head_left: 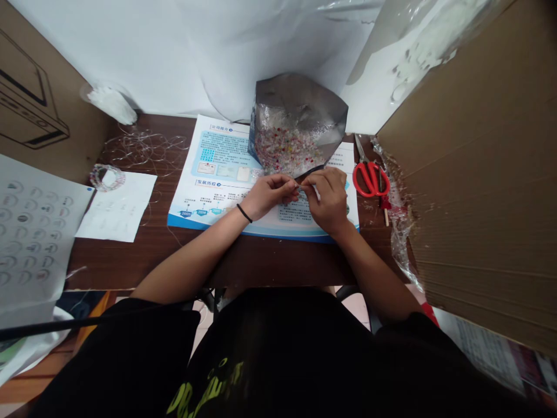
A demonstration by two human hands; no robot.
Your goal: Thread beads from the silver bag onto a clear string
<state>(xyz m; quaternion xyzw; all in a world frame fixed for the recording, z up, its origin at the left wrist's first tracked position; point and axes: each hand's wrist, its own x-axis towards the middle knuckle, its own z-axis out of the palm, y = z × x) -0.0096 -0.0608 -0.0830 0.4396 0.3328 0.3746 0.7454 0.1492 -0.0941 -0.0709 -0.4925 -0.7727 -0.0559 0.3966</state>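
Grey plastic bag (300, 93) of multicoloured beads (289, 149) is sitting far side; nearer, left hand (272, 195) and right hand (327, 200) are pinching closed around a tiny pale piece (299, 186), unidentifiable; steadiness should be helping.

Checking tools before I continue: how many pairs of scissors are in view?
1: red-handled scissors on the table, right of the blue-edged sheet, near the right hand. The bag could hide others.

Beads (289, 148) lie in a bag (300, 90) on the poster (191, 174); scissors (371, 175) lie right, a bracelet (107, 188) partly on paper (116, 216) left.
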